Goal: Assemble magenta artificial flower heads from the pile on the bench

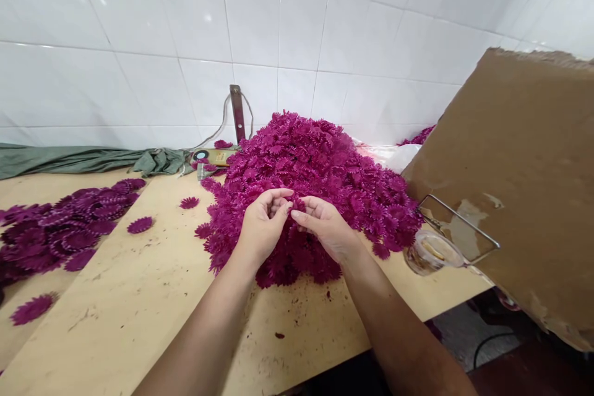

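A large heap of magenta artificial flower pieces point(306, 154) with jagged petals rises on the wooden table. In front of the heap, my left hand point(269, 216) and my right hand point(322, 223) meet with thumbs and fingertips pinched. Between them is a magenta flower piece point(297, 204), small in view and partly hidden by the fingers. It blends with the heap behind, so its exact outline cannot be made out.
More flower pieces point(65, 229) spread at the left, with a few loose ones nearby. Green cloth point(83, 159) lies along the tiled wall. A clear plastic cup point(431, 252) stands beside a wire handle point(464, 223) and a leaning cardboard sheet point(520, 185) at right.
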Available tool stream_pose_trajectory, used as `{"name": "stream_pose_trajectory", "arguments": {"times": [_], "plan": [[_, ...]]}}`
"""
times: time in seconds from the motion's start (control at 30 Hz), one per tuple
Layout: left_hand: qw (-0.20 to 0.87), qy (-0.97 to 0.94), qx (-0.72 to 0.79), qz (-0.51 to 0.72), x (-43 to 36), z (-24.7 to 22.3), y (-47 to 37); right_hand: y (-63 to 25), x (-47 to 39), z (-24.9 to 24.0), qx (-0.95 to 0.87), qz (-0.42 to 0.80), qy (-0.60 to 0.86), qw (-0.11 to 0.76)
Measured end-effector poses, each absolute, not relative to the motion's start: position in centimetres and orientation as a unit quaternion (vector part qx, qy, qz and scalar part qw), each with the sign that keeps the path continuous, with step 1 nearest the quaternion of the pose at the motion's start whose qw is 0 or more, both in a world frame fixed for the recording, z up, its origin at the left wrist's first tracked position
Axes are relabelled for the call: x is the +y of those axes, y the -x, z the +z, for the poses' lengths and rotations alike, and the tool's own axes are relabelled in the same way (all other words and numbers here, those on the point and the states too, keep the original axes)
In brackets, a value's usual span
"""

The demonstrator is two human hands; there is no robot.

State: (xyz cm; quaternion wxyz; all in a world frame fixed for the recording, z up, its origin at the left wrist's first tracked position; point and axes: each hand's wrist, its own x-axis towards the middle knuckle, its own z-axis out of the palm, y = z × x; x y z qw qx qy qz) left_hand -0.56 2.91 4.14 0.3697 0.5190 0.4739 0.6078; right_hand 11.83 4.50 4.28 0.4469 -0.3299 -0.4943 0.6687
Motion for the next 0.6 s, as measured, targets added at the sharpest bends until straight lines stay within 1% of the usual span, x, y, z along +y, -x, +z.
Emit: {"name": "stream_pose_trajectory", "arguments": {"times": [0.17,0.3,0.37,0.47,0.6], "plan": [[0.333,-0.555,0.472,0.598,3.0,4.2,1.2,-11.7,4.6,4.4,-0.487,0.688,0.332,0.422],[0.307,-0.565,0.484,0.593,3.2,4.1,1.8,-11.6,4.8,4.1,-0.513,0.669,0.344,0.413],[0.282,-0.570,0.489,0.597,3.2,4.0,1.9,-11.5,4.9,3.9,-0.526,0.650,0.347,0.424],[0.211,-0.584,0.491,0.611,3.1,3.9,2.1,-11.4,5.0,3.6,-0.550,0.616,0.347,0.443],[0.138,-0.627,0.492,0.588,2.9,3.9,2.0,-11.3,5.1,3.5,-0.565,0.565,0.372,0.472]]}}
